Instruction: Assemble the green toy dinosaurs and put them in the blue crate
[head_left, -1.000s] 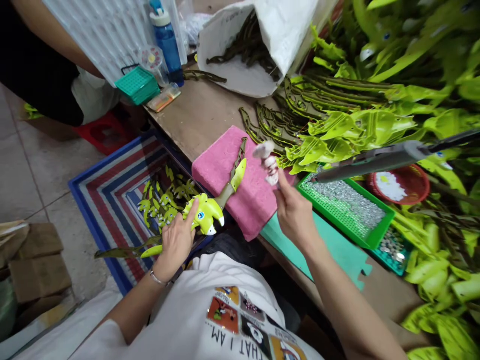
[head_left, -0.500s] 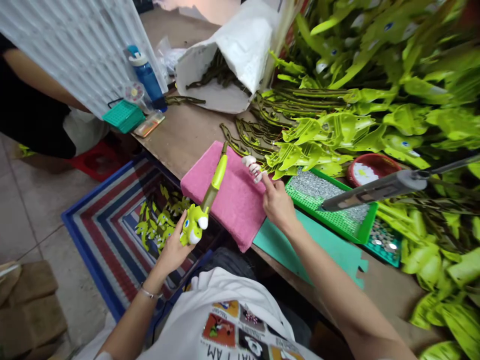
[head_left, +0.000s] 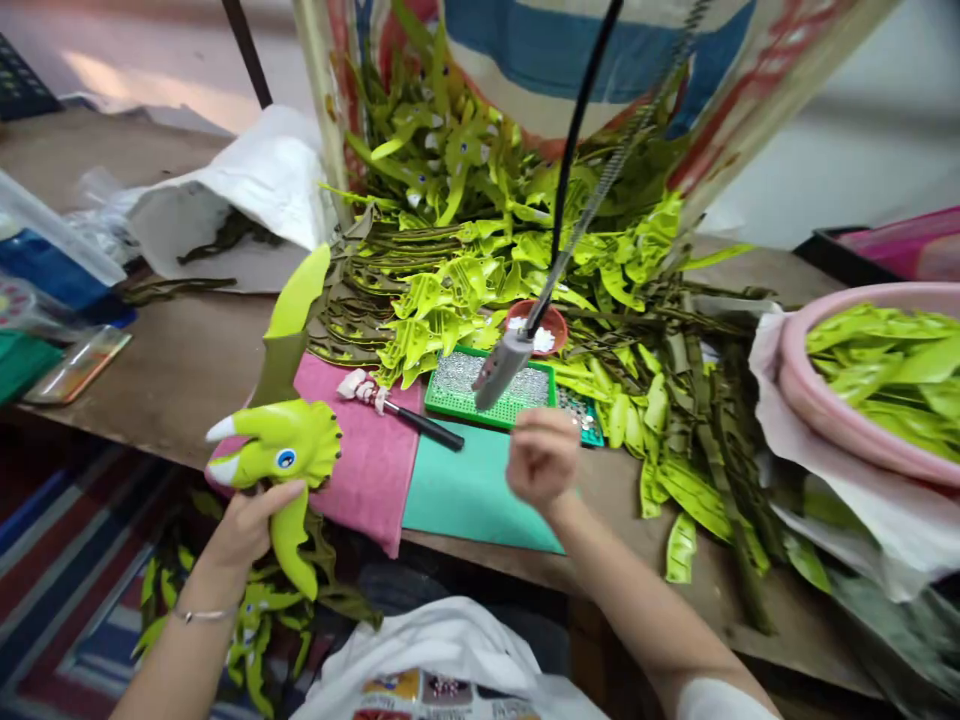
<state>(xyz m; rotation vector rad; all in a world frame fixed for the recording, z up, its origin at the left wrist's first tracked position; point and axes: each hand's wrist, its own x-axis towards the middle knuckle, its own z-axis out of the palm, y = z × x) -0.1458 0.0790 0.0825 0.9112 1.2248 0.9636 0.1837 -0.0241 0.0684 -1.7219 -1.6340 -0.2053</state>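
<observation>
My left hand (head_left: 244,525) grips a lime-green toy dinosaur (head_left: 289,445) with white-tipped horns and a blue eye, its long fin pointing up. The dinosaur's lower edge overlaps a pink foam pad (head_left: 367,470). A thin black-handled tool with a white and pink tip (head_left: 397,410) lies on that pad, out of my hands. My right hand (head_left: 544,455) hangs curled and empty above a teal mat (head_left: 472,495), just below a metal nozzle tool (head_left: 504,368) on a black cable.
A green tray of silver beads (head_left: 487,388) and a red bowl (head_left: 544,327) sit among heaped green and olive cut pieces (head_left: 465,270). A pink basin of green pieces (head_left: 870,385) stands at right. A white sack (head_left: 240,200) lies back left. Green pieces lie below the table edge.
My right hand no longer holds the white-tipped tool, which now lies on the pink pad. My left hand has raised the dinosaur and turned it. The view has swung toward the table.
</observation>
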